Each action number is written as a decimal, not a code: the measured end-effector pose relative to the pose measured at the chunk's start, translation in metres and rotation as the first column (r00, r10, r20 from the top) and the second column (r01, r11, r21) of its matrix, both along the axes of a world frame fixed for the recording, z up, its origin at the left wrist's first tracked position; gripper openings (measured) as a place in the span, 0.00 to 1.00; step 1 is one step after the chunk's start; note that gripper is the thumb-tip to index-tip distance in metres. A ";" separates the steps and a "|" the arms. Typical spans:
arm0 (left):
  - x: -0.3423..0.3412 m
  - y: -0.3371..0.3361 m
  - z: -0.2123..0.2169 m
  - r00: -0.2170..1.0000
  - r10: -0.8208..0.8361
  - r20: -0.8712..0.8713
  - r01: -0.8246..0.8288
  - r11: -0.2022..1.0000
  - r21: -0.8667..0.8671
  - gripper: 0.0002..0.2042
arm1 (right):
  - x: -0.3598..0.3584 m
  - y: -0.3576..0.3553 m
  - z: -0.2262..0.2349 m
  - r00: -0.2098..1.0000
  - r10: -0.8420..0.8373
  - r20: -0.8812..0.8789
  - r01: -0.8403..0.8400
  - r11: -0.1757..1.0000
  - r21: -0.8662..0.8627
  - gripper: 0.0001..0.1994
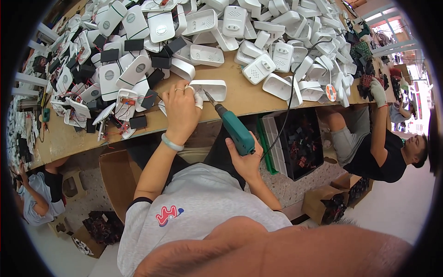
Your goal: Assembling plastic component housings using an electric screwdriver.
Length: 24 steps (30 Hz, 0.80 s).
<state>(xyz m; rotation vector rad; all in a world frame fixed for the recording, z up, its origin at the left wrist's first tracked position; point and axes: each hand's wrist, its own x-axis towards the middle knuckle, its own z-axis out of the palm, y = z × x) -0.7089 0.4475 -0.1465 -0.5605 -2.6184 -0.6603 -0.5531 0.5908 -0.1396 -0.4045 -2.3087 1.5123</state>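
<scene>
My right hand (pixel 247 161) is wrapped round the rear of a teal electric screwdriver (pixel 236 129) with a black cord. The screwdriver tilts up and to the left, its bit reaching into an open white plastic housing (pixel 217 87) near the table's front edge. My left hand (pixel 181 108) lies at the housing's left end, fingers bent and closed on it, with a white wrap on one fingertip. Whatever else those fingers hold is hidden. Left of this hand lie white covers (pixel 137 69) with black boxes (pixel 134 45) and red wires.
White housings (pixel 258 69) pile up across the back of the wooden table (pixel 221 111). A black crate (pixel 302 143) of small dark parts stands below the edge at right. A co-worker in a gloved hand (pixel 378 92) sits at right, another person (pixel 41 198) at left. A cardboard box (pixel 115 177) stands beneath.
</scene>
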 end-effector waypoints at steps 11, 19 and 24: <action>-0.009 -0.009 0.001 0.997 -0.033 -0.069 0.027 0.996 -0.084 0.06 | -0.016 -0.007 -0.006 0.998 0.026 -0.050 -0.026 1.000 0.002 0.10; -0.009 -0.009 0.000 0.998 -0.020 -0.067 0.012 0.993 -0.118 0.06 | -0.020 -0.007 -0.008 0.998 0.033 -0.048 -0.033 0.999 0.019 0.10; -0.010 -0.008 -0.003 0.997 -0.013 -0.073 0.003 0.991 -0.135 0.06 | -0.022 -0.008 -0.007 0.998 0.038 -0.058 -0.036 0.999 0.039 0.09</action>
